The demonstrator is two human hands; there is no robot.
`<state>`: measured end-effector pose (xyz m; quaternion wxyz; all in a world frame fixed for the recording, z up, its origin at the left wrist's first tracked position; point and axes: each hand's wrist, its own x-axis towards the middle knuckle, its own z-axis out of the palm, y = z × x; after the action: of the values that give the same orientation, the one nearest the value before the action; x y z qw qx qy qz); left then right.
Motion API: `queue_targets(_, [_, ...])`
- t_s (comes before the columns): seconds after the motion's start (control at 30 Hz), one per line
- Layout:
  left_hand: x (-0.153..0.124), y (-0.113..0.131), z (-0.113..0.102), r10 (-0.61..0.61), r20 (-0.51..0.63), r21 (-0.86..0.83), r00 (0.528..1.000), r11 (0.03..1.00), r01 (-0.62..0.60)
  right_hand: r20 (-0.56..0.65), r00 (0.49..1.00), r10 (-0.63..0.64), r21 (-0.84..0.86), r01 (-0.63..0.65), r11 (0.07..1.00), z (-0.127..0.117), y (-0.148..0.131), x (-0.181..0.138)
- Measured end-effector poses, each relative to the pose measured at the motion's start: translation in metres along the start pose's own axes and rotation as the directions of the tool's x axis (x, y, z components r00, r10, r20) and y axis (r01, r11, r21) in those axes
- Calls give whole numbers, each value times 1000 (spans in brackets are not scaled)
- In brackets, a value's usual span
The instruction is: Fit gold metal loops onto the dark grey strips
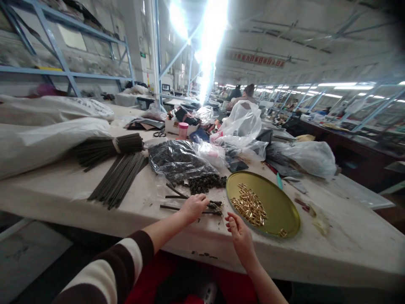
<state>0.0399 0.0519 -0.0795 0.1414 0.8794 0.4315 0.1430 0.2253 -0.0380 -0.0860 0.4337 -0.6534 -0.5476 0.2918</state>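
Observation:
My left hand [195, 207] is over a few dark narrow strips [173, 197] on the table, its fingers curled closed around the strip ends. Small gold metal pieces [218, 206] sit at those ends, just beyond the fingertips. My right hand [238, 230] is closed in a pinch beside them, close to the left rim of a round gold tray [280, 200]; whatever lies between its fingers is too small to make out. Inside the tray are many gold buckles [249, 207], mostly heaped to the left. Small black pieces [207, 184] spill from a clear plastic bag [180, 158] behind my left hand.
Bundled dark strips [118, 181] lie at the left, beside large white sacks [53, 139]. A pink-lidded jar [182, 131], plastic bags [242, 124] and a turquoise-handled tool [279, 180] are farther back. The table's front edge [202, 253] runs close to me. Other people sit in the distance.

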Motion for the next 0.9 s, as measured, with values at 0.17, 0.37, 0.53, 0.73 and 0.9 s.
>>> queue_targets(0.17, [-53, -36, -8, -31, -89, 94, 996, 995, 40, 153, 958, -241, -293, 277, 915, 0, -5, -23])
queue_targets(0.37, [-79, -65, -22, -66, -91, 202, 994, 976, 83, 307, 887, -344, -254, 425, 869, 32, -10, -18])
queue_targets(0.53, [-41, -51, -12, 29, -24, 212, 999, 977, -23, 320, 891, -322, -271, 412, 870, 36, -4, -3])
queue_targets(0.73, [-34, -62, -12, 114, 26, 233, 993, 965, -117, 308, 889, -338, -328, 433, 840, 40, -3, -2])
queue_targets(0.9, [-54, -96, -18, 96, 23, 213, 995, 972, -98, 563, 705, -432, -315, 666, 676, 52, -13, 13])
